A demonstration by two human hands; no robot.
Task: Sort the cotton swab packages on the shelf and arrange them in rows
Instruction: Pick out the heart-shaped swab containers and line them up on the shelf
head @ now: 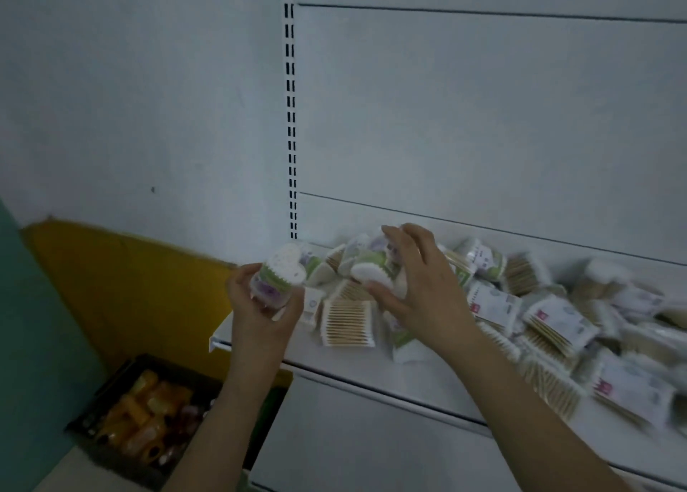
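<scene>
Gripping stacked tubs, left fingers curl; right fingers clutch pile package (blurred).

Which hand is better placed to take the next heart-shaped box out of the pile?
The right hand. It is already over the pile on the shelf, its fingers curled round a heart-shaped box. The left hand is busy: it grips another heart-shaped container at the shelf's left end.
</scene>
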